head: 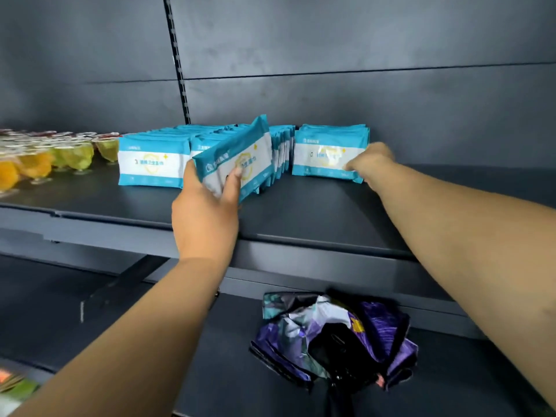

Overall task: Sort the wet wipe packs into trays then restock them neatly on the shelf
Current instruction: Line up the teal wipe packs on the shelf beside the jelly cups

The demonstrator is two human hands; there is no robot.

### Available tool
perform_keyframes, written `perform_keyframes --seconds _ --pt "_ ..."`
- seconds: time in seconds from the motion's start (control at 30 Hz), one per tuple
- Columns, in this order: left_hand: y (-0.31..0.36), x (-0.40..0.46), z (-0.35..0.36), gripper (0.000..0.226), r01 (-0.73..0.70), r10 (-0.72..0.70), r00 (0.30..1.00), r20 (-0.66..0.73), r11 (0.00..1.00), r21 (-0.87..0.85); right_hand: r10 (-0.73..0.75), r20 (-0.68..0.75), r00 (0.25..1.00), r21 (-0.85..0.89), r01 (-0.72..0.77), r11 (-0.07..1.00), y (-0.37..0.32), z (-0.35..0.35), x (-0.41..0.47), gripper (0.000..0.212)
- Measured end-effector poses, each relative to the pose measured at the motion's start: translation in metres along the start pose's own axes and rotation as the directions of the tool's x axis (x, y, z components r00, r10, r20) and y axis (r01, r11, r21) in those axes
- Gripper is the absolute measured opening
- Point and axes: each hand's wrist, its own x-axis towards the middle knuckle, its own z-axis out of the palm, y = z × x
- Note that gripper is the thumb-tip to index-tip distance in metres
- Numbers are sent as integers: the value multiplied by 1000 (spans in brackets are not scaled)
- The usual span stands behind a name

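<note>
A person's left hand (207, 200) grips a tilted wet wipe pack (237, 159) on the shelf (316, 212); the right hand (370, 162) pinches another upright pack's (328, 155) corner.

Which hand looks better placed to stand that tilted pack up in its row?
The left hand: it already grips the tilted pack. The right hand is busy at the rightmost stack.

On the upper shelf (316, 212) I see jelly cups (60, 158) at the far left, then three rows of wipe packs (150, 164) running back to the rear wall. My left hand (204, 212) tilts the middle row's front pack (237, 164); my right hand (370, 161) touches the right row (325, 155). A crumpled bag (334, 335) lies on the shelf below.
</note>
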Motion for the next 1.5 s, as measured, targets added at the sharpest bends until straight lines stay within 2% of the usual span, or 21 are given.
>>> perform_keyframes --seconds 0.13,0.2,0.3,0.4,0.47,0.5,0.57,0.6,0.63,0.7,0.73,0.8,0.87,0.97,1.03,1.1,1.17,1.2,1.3,1.37,1.5 --pt "-4 -1 2 57 -8 8 1000 19 1000 -2 -45 -44 998 -150 38 988 2 2 4 44" --pt "-5 -1 2 60 -18 18 999 26 1000 2 -55 -53 997 -162 46 986 2 5 4 48" --pt "-6 0 1 65 -36 35 999 38 999 5 -20 -72 997 -83 14 996 2 4 0 55" --pt "-3 -2 -1 68 -44 44 997 58 999 -4 18 -126 992 -83 -28 996 6 -4 -9 63" --pt "-4 -2 -1 68 -42 41 996 80 999 12 2 -139 990 -13 -4 1000 -1 -9 -20 57" --pt "-3 -2 -1 69 -36 34 995 89 999 17 -29 -116 993 88 39 995 -9 -13 -27 50" --pt "-1 -1 -2 72 -29 25 995 92 999 37 -111 52 992 396 82 915 -28 -20 -53 34" --pt "-1 -2 -2 73 -28 24 996 91 999 43 -180 189 965 511 60 857 -36 -25 -69 27" --pt "0 -1 -2 73 -24 20 996 92 999 39 -262 331 906 588 19 809 -42 -30 -82 20" --pt "1 0 -4 72 -23 20 995 95 999 34 -383 528 758 585 2 811 -43 -35 -103 7" --pt "0 0 -5 72 -26 22 994 103 999 41 -398 570 719 523 57 851 -40 -35 -110 7" --pt "0 -1 -5 75 -37 28 992 124 997 72 -400 542 739 411 182 893 -35 -33 -116 21" --pt "0 -2 -4 75 -56 41 989 145 994 99 -384 507 772 398 185 898 -30 -33 -116 24" --pt "0 -9 -7 63 -113 107 976 191 993 19 -364 405 839 427 179 887 -22 -44 -105 20" --pt "-3 -13 -7 65 -298 271 929 252 952 72 -313 270 910 456 166 874 -18 -50 -91 21" --pt "-7 -12 -6 65 -487 423 843 333 862 138 -224 137 965 473 134 871 -14 -52 -73 31" --pt "-12 -10 -4 61 -573 479 787 389 802 169 -152 77 985 437 104 893 -9 -48 -54 33" --pt "-12 -9 -4 64 -577 473 785 401 794 192 -134 79 988 417 89 905 -8 -44 -45 33" --pt "-13 -8 -3 77 -498 393 842 369 829 254 -82 118 990 393 29 919 -5 -28 -25 34" --pt "-15 -8 -3 76 -460 370 865 339 856 238 -79 147 986 352 22 936 -4 -20 -16 35" --pt "-17 -7 0 73 -459 370 865 340 857 234 -103 160 982 225 66 972 -5 -15 -1 35"
